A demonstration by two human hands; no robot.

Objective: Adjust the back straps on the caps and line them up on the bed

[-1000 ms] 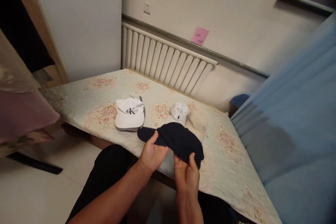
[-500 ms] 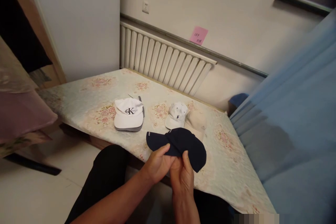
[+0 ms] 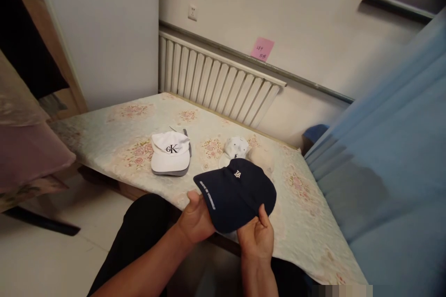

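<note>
A navy baseball cap (image 3: 240, 195) is held in the air over the near edge of the bed, its crown front with a white logo and its brim with pale lettering turned up toward me. My right hand (image 3: 258, 236) grips the crown's near edge, thumb on top. Under the brim lie the fingers of my left hand (image 3: 197, 220), its thumb raised off the cloth. Behind the cap, a white cap (image 3: 236, 147) and a beige cap (image 3: 261, 160) rest side by side, partly hidden. Further left, a white cap with black letters (image 3: 170, 153) lies over a grey cap (image 3: 180, 172).
The bed (image 3: 114, 125) has a floral cover. Beyond it are a radiator (image 3: 219, 79) and a pink note (image 3: 262, 49) on the wall. A blue curtain (image 3: 393, 162) hangs at the right; pink cloth (image 3: 35, 158) hangs at the left.
The navy cap has turned so its front and brim top now face me. My hands have moved apart, the left toward the brim and the right along the crown.
</note>
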